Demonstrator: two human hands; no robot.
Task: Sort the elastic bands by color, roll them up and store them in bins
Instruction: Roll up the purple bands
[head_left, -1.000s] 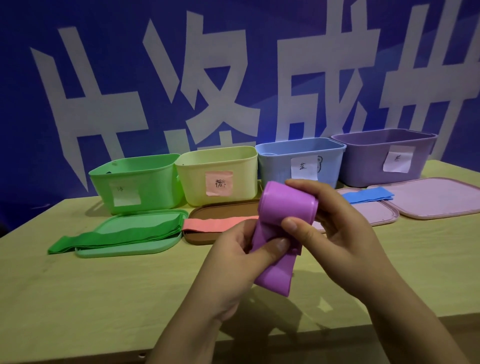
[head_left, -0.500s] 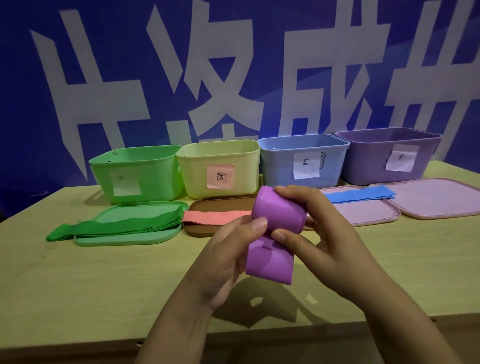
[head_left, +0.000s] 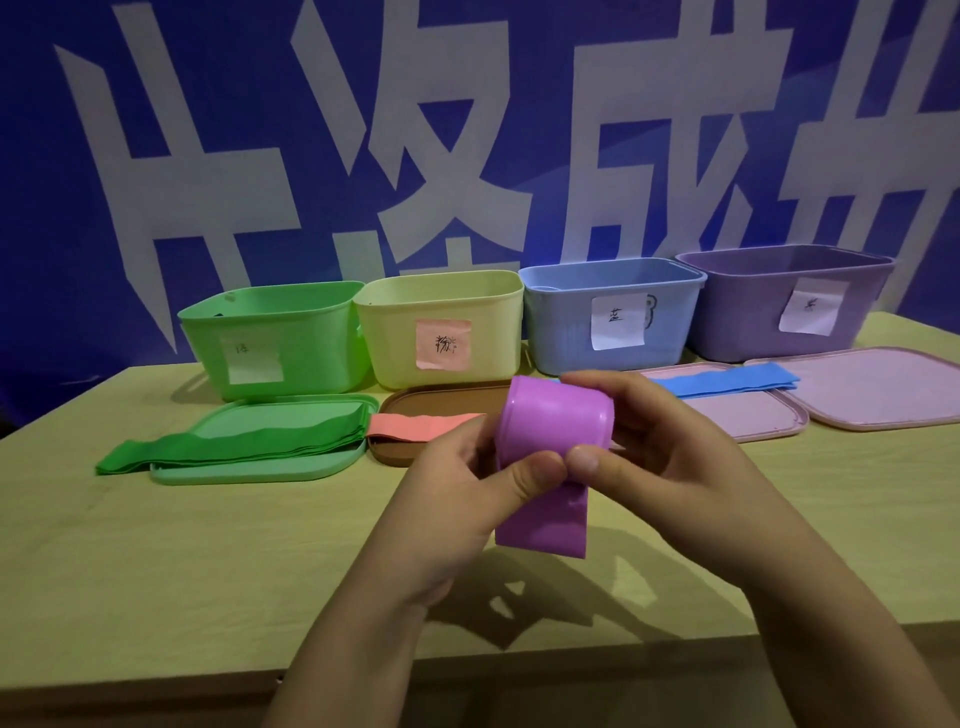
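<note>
Rolling step in hand, mid-wind, judged from the purple band already coiled into a fat roll above the table, with a short flat tail hanging loose beneath. Held in the air in front of the blue bin, well clear of the tabletop. Left hand curled about the roll's near side, thumb pressed on the band just where tail meets coil; right hand wrapped over the top and far side, thumb tip pinching beside the left thumb. Both sets of fingers closed on the purple band, none spread. Tightness of the inner turns hard to tell from here, possibly loose. Left of the blue bin, the yellow bin with a pink label, then the green bin; right of the blue bin, the purple bin. In front of the blue bin and to its left, the pink band flat on a brown lid, and the green bands stacked across a green lid; to its right front, the blue band lying flat on a pink lid. Next move likely: winding in the last tail without letting the coil spring open, then carrying the roll to the purple bin, keeping pressure on the free end until release.
</note>
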